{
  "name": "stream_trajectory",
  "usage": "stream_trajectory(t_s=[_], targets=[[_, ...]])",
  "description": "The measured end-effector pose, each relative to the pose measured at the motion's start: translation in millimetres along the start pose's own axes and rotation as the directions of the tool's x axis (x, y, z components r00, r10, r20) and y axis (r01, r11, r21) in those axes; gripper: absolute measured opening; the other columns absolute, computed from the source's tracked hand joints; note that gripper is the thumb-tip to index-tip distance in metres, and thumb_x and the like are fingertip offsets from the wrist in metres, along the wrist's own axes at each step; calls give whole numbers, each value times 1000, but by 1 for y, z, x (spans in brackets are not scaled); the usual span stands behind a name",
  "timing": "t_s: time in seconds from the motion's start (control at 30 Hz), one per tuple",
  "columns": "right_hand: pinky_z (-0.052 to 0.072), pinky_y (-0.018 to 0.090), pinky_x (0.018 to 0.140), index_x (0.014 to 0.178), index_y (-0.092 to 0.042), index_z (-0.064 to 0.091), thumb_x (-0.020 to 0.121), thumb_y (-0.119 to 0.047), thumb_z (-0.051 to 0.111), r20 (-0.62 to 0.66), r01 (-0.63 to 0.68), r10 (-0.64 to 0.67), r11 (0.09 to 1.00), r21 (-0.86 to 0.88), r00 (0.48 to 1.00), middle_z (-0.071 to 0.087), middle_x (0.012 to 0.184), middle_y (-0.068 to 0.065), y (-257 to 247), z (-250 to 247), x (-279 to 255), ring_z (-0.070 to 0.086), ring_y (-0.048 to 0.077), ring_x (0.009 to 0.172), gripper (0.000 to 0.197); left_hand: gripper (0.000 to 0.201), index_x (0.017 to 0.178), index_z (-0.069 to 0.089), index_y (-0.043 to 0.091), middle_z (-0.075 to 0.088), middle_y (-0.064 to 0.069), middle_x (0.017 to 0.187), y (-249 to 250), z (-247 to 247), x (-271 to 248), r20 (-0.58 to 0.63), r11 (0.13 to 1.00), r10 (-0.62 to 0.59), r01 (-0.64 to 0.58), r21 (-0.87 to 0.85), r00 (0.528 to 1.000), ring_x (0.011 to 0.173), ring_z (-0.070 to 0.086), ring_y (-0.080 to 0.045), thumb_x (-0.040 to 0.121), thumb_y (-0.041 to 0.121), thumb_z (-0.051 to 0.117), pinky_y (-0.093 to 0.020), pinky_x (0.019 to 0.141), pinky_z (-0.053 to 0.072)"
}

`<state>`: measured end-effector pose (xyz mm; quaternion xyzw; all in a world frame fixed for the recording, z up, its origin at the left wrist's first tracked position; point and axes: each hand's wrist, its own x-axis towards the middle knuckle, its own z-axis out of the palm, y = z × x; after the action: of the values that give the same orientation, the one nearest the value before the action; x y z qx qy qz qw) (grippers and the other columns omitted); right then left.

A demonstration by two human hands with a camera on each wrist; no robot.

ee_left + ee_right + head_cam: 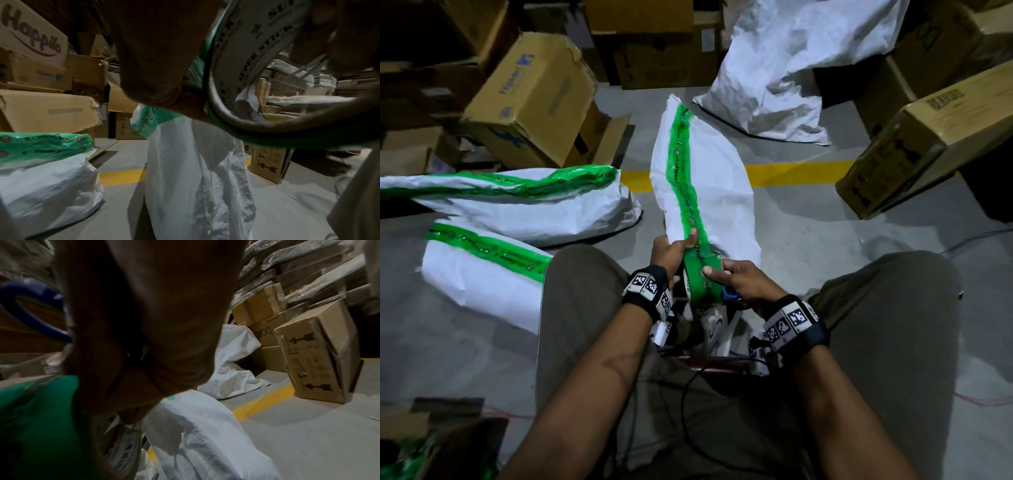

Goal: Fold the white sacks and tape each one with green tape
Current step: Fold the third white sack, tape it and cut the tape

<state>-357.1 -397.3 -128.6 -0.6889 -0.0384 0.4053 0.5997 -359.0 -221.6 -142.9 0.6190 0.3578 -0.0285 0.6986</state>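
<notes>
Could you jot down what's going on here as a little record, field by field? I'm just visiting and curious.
Place: storeroom floor with a yellow line, cardboard boxes around
Sack in work: white sack with a green tape strip along its length
Left hand: grips the sack's near end, thumb pressing the strip
Right hand: holds the green tape roll and blue-handled scissors
Taped sacks: two on the left
Untaped sack: one crumpled, far right
</notes>
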Motion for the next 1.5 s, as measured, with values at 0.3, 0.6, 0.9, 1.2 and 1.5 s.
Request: stream_trajectory(t_s=[0.3, 0.6, 0.9, 1.2, 1.5], targets=[[37, 27, 54, 56, -17, 53, 90, -54, 66, 45, -174, 197, 935, -308, 979, 51, 50, -5, 3, -8, 1, 47, 9, 44, 52, 91, 109, 61, -1, 72, -23, 97, -13, 3, 1, -75, 987, -152, 148, -63, 986, 80, 73, -35, 53, 65, 88, -69, 70, 55], [35, 26, 49, 55, -17, 55, 95, -34, 68, -114, -30, 13, 988, -149, 993, 53, 44, -7, -9, 9, -11, 47, 16, 45, 46, 20, 108, 64, 6, 70, -12, 87, 4, -11, -42, 430, 952, -213, 286, -111, 877, 72, 70, -27, 94, 20, 66, -34, 63, 59], [35, 29, 47, 78, -4, 72, 94, -60, 55, -100, 3, -27, 974, -228, 995, 55, 57, 4, -14, -1, -20, 46, 12, 41, 61, 88, 138, 48, 16, 72, -11, 114, 0, -17, -46, 501, 974, -209, 223, 32, 840, 102, 69, -34, 61, -2, 85, -58, 89, 50], [43, 30, 64, 113, -22, 30, 71, -49, 86, -512, 273, -450, 882, -385, 732, 58, 87, 3, -41, 5, -25, 61, 19, 75, 75, 77, 134, 49, 23, 71, -8, 112, 0, -12, -48, 511, 974, -220, 212, 76, 831, 84, 72, -24, 68, -2, 81, -29, 51, 52], [44, 39, 68, 87, -24, 58, 78, -63, 73, -339, 274, -745, 565, -778, 575, 58, 81, -6, -22, 43, -8, 55, 20, 80, 42, 43, 100, 73, 32, 64, -20, 108, -6, -16, -44, 509, 985, -159, 173, 20, 846, 95, 65, -34, 74, 0, 61, -38, 68, 54]])
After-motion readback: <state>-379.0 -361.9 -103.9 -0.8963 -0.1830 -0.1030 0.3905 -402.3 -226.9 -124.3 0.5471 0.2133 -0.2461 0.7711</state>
